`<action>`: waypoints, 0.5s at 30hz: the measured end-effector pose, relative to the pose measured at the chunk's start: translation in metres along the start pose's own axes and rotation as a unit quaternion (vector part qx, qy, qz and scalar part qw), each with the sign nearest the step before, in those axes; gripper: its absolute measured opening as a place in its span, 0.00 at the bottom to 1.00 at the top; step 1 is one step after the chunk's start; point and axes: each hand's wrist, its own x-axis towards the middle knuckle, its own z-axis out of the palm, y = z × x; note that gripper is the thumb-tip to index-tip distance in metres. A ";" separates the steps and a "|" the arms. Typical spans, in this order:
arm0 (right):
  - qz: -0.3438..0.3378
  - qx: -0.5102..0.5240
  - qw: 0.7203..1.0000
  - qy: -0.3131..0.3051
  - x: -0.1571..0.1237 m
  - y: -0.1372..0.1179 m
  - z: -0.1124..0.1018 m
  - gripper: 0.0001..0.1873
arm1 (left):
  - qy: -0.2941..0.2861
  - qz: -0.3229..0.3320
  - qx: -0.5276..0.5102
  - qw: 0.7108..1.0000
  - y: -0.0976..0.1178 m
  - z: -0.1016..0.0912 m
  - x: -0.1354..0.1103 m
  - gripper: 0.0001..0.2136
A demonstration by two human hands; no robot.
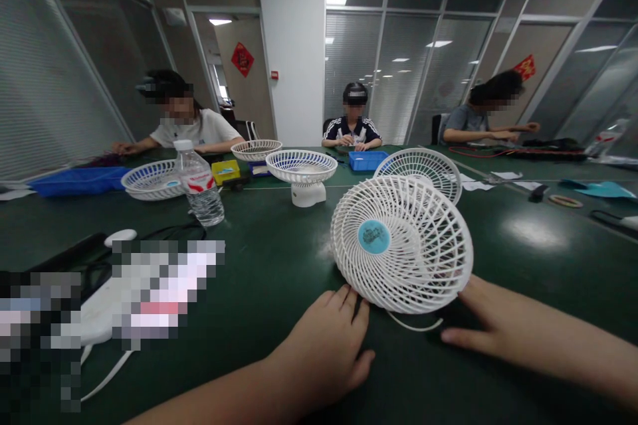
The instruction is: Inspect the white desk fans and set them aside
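In front of me a white desk fan [423, 239] faces me, tilted, with a turquoise round label [374, 237] at the centre of its grille. My left hand [331, 339] is beside the grille's lower left edge, fingertips at the rim and thumb spread apart. My right hand [478, 319] reaches to the lower right side; its thumb points out, while its other fingers are partly hidden behind the grille. I cannot tell how firmly they touch the fan. Below the grille a white cord [416, 328] curves over the green table [269, 265]. The fan's base is hidden.
Another white fan [308, 196] stands face-up, and a white grille [438, 166] is behind the near fan. A water bottle [202, 189] stands left, near a blue tray [80, 181] and a yellow box [226, 172]. Several people sit across the table.
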 end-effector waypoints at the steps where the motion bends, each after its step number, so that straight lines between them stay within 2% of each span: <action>1: -0.004 -0.012 1.000 0.020 -0.006 -0.002 0.012 0.49 | 0.001 -0.001 0.002 1.000 0.000 0.000 0.000 0.29; 3: -0.016 -0.030 0.998 0.055 -0.013 -0.001 0.033 0.50 | 0.004 -0.003 0.007 1.000 0.000 0.001 0.000 0.29; 6: -0.034 -0.049 0.994 0.089 -0.013 0.003 0.045 0.41 | 0.005 0.005 0.013 1.000 0.000 -0.001 0.001 0.28; 10: -0.022 -0.065 0.990 0.126 0.000 -0.003 0.041 0.36 | 0.008 0.013 0.012 1.000 -0.001 -0.003 0.001 0.27; 15: -0.019 -0.067 0.986 0.154 0.023 -0.001 0.033 0.40 | 0.002 0.014 -0.002 1.000 -0.001 -0.007 0.002 0.27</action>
